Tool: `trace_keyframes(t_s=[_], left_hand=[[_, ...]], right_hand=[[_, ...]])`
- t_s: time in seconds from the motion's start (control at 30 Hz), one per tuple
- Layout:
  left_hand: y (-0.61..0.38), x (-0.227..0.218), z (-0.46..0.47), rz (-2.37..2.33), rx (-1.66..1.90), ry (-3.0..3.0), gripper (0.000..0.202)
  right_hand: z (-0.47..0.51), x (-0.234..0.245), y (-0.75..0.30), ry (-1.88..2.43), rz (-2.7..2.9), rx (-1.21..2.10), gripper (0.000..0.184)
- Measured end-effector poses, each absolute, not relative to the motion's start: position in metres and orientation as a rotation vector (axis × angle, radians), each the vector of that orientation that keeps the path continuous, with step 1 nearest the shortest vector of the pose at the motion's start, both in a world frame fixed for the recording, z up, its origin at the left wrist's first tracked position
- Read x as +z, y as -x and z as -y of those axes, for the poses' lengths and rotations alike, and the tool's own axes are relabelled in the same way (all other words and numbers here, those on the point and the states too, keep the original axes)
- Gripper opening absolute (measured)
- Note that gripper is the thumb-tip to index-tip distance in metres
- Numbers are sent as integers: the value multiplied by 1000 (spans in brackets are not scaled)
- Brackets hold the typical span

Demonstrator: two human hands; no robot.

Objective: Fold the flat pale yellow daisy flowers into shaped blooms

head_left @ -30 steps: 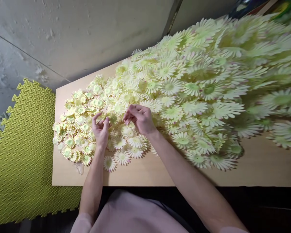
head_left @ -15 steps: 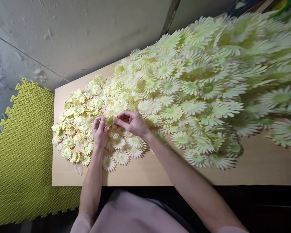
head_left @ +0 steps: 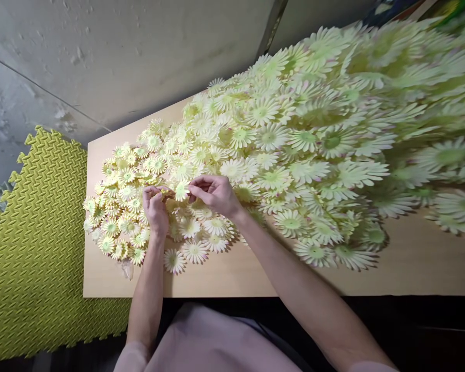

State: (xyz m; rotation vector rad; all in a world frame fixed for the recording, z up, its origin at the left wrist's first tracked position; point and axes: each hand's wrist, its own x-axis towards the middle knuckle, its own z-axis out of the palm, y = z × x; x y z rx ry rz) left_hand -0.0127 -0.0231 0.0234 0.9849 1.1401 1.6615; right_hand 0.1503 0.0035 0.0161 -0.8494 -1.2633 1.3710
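A pale yellow-green artificial flower head [head_left: 182, 191] faces up between my two hands, over the heap. Its right edge is pinched in the thumb and fingertips of my right hand [head_left: 217, 196]. My left hand [head_left: 155, 211] is closed just to the left, thumb against fingers, with a small yellow bit showing at the tips that is too small to make out. Beneath and around both hands spreads a thick heap of similar flower heads [head_left: 269, 137], some with purplish petal tips. Smaller ones [head_left: 127, 192] lie to the left.
The heap covers much of a light wooden table [head_left: 232, 274] and runs to the far right. A yellow foam mat [head_left: 42, 232] is at the left end. Behind the table stands a worn grey wall [head_left: 158, 51]. A scrap of clear plastic [head_left: 127, 269] lies near the front left.
My hands have moved slightly apart, the left one leftward and the right one rightward. The flower head between them now shows its face, where my fingers met close together before.
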Motion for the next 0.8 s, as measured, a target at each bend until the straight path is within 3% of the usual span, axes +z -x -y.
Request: trace_keyframes(t_s=[0.23,0.8], left_hand=[[11,16,28,-1325,1429,-1348,19],[14,14,27,-1274,1465,-1357,14]], right_hand=[[-1,21,-151,746,1336,1491,14],[-1,21,-153,719,1383,1525,19]])
